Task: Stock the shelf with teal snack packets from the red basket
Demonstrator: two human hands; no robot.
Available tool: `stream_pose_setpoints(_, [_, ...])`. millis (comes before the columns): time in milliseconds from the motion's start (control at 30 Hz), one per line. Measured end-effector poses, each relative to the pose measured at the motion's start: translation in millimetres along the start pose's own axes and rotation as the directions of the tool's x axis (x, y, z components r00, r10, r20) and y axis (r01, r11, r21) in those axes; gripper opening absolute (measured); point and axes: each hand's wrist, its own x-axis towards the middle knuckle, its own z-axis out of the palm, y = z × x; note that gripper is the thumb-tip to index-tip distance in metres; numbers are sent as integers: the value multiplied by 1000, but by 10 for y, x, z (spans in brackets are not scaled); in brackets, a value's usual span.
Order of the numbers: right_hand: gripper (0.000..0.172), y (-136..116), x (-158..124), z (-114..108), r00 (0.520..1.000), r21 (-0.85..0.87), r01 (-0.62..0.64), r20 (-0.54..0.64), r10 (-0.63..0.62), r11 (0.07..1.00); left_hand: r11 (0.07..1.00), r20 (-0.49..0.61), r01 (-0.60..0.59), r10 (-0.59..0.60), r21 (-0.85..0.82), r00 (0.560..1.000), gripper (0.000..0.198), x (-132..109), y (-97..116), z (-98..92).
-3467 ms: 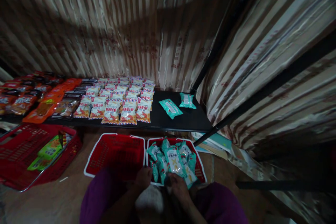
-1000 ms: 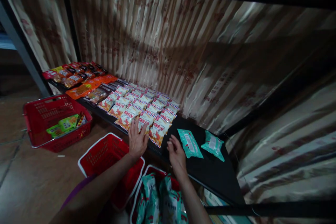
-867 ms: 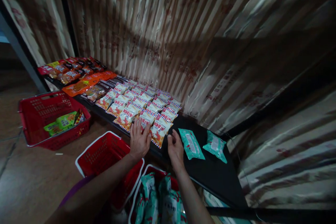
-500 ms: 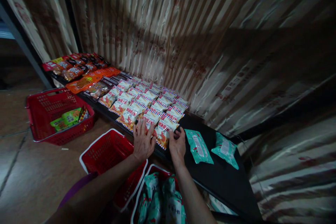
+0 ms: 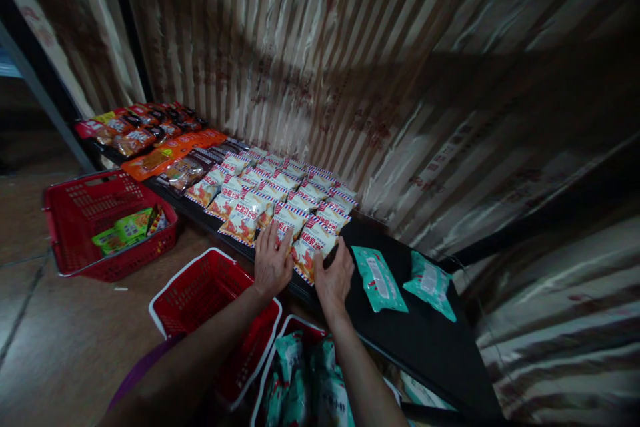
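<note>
Several white-and-orange snack bags point(image 5: 246, 217) lie in rows on a black shelf point(image 5: 400, 340). My left hand point(image 5: 273, 263) rests on the lower part of a snack bag point(image 5: 289, 217) in the front row, fingers stretched out and slightly apart. Beside it, my right hand point(image 5: 335, 277) touches the right edge of the front corner bag point(image 5: 311, 243), its thumb apart from its bent fingers. Neither hand is lifting a bag. Two teal bags, one near my right hand point(image 5: 380, 279) and another farther right point(image 5: 431, 285), lie flat on the shelf.
A red basket point(image 5: 55, 233) with green packets stands on the floor at left. Nearer are a red basket with a white rim point(image 5: 165, 280) and another basket holding teal bags point(image 5: 295, 373). Orange packets point(image 5: 155, 160) lie farther along the shelf, before a striped curtain point(image 5: 310, 47).
My right hand has shifted its fingers up along the corner bag's right edge, and its thumb has moved slightly left. My left hand stays on the front row.
</note>
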Motion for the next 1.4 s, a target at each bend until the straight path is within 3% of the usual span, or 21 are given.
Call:
stream_pose_setpoints(133, [56, -90, 5, 10, 976, -126, 217, 53, -212, 968, 999, -19, -26, 25, -34, 999, 55, 47, -32, 19])
stream_pose_setpoints(333, [50, -153, -7, 111, 964, -123, 246, 137, -229, 962, 992, -38, -80, 77, -96, 996, 49, 96, -93, 70])
stream_pose_setpoints(800, [37, 32, 1, 235, 915, -100, 403, 13, -404, 910, 991, -48, -109, 106, -83, 993, 48, 134, -170, 143])
stream_pose_setpoints(1400, [35, 38, -33, 227, 929, -85, 369, 35, -368, 925, 996, 0, -67, 68, -59, 998, 45, 162, -245, 163])
